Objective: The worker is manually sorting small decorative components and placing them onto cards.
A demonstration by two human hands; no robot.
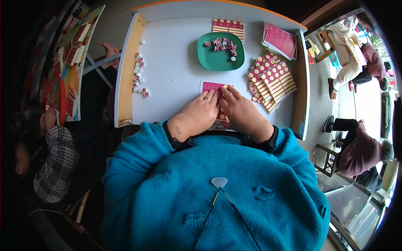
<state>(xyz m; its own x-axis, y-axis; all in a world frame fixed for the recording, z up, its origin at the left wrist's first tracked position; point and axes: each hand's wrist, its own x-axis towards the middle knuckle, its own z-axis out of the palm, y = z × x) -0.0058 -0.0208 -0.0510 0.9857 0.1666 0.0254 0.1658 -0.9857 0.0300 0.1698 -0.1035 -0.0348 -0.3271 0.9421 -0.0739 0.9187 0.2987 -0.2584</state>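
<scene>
As my left hand (197, 112) and right hand (243, 112) lie open, fingers extended, on the crimson card (208, 85) mid-frame, the green dish (209, 61) holds caps (208, 43) at upper centre, patterned cards (279, 82) fanned upper right!

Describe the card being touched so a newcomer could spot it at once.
Find the white, walled tabletop in front of the teal sweater. Near its close edge, around the middle, a magenta card lies partly hidden beneath the left hand and right hand. Unlike the fanned cards to its right, it alone is being touched.
</scene>
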